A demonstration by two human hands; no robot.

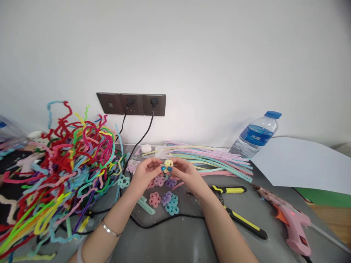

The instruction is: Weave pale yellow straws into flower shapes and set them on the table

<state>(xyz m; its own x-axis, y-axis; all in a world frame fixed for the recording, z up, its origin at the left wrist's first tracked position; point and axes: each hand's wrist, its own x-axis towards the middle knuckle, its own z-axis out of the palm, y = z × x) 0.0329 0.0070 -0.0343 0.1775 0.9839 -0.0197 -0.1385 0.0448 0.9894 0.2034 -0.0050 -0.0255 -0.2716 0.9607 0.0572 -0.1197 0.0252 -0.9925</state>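
Between my fingertips is a small piece of looped yellow pipe cleaner (168, 163). My left hand (147, 172) pinches it from the left, and my right hand (187, 174) pinches it from the other side. Both thumbs press against its lower part; its underside is hidden. Just below my hands lie several pipe-cleaner flowers: a pink flower (155, 199), a purple flower (166, 198) and a blue flower (172, 204). A folded mint-green pipe cleaner (146, 205) rests beside them. Left of my left hand is a mint flower (124, 181).
A tangled heap of pipe cleaners (68, 164) fills the left. Straight pastel pipe cleaners (211, 159) lie behind my hands. At right are yellow-black pliers (241, 219), a pink glue gun (292, 221), a water bottle (256, 133) and white paper (301, 164). A black cable (153, 225) crosses the table.
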